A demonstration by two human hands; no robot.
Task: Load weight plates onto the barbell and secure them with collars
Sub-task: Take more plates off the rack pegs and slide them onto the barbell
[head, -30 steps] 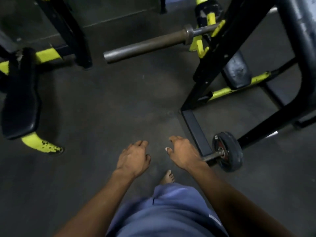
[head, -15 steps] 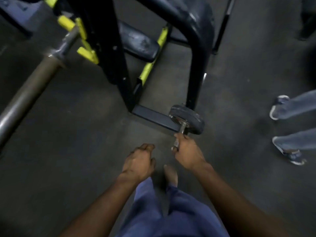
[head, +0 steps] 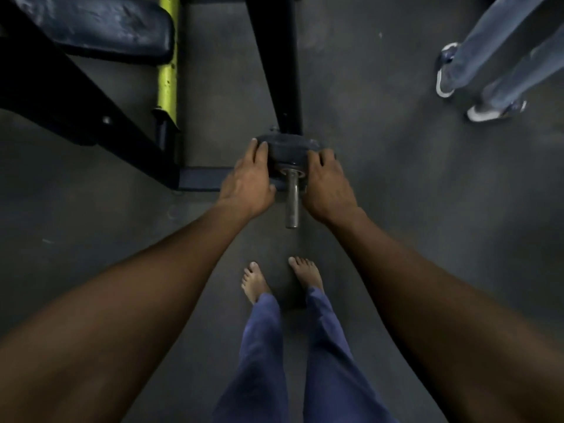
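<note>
A small dark weight plate (head: 288, 149) sits on a steel storage peg (head: 292, 203) that sticks out from the foot of a black rack post (head: 282, 71). My left hand (head: 247, 178) grips the plate's left edge, fingers curled over its rim. My right hand (head: 328, 184) grips the right edge the same way. The peg's free end points toward me between my wrists. The barbell is out of view.
A padded bench (head: 100, 25) with a yellow frame bar (head: 167, 56) and black rack frame (head: 76, 111) stand at upper left. Another person's legs and shoes (head: 476, 83) are at upper right. My bare feet (head: 280, 279) are on the dark rubber floor below the peg.
I have turned and stepped up to the peg. Both hands moved from hanging free, the right one near the peg end, onto the sides of the plate. The barbell left the view.
</note>
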